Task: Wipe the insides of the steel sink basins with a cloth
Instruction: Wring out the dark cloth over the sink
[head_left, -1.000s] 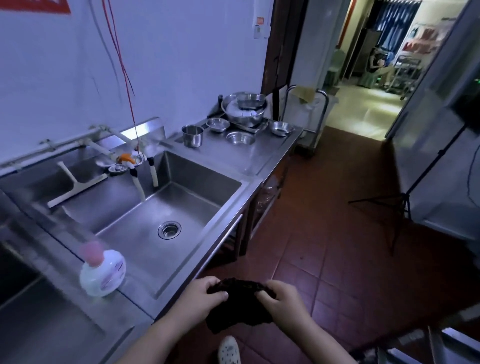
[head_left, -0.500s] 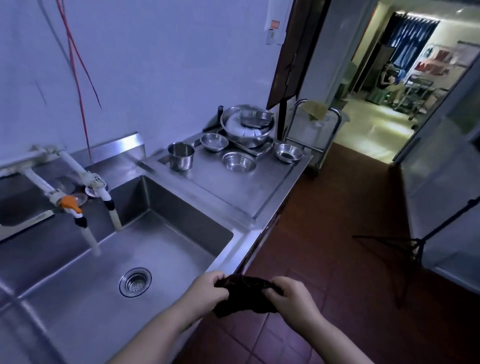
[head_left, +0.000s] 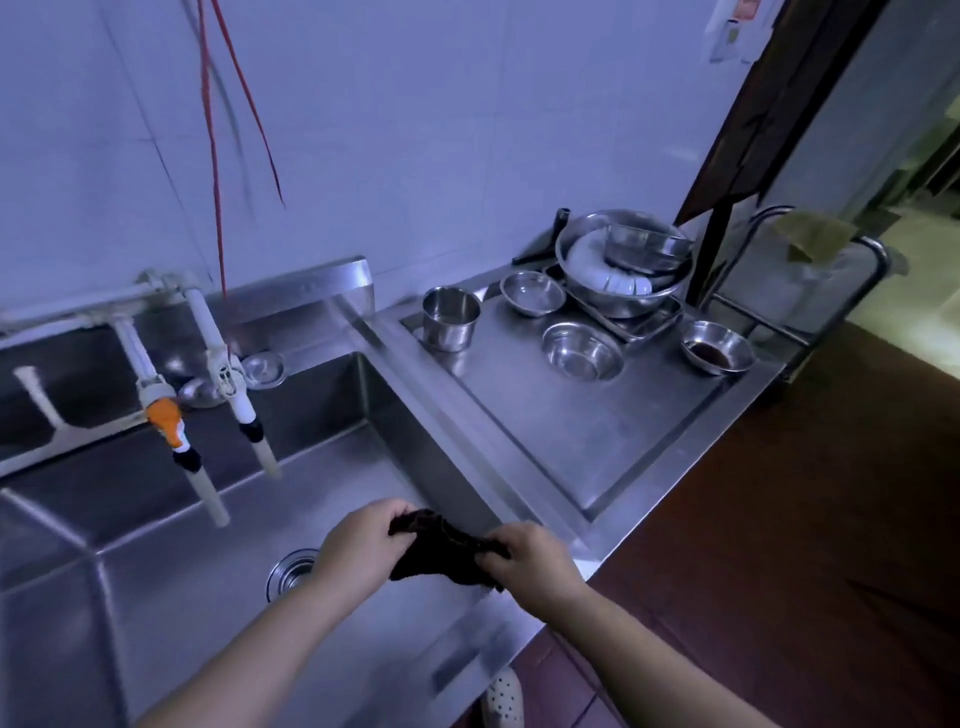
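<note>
A dark crumpled cloth (head_left: 441, 552) hangs between my two hands above the right side of the steel sink basin (head_left: 171, 561). My left hand (head_left: 358, 551) grips the cloth's left end and my right hand (head_left: 535, 564) pinches its right end. Below my left hand the round drain (head_left: 288, 571) is partly hidden. Both hands are just inside the basin's right wall (head_left: 431, 467); the cloth does not touch the steel.
Two white taps (head_left: 171, 426) reach over the basin from the back wall pipes. The steel drainboard (head_left: 597, 441) to the right carries a steel cup (head_left: 449, 318), several small bowls (head_left: 582, 351) and a big bowl of dishes (head_left: 626, 262). Red tiled floor (head_left: 805, 545) lies at the right.
My view has closed in on the sink and swung left. Both hands, still holding the cloth, have moved from over the floor and front rim to above the basin.
</note>
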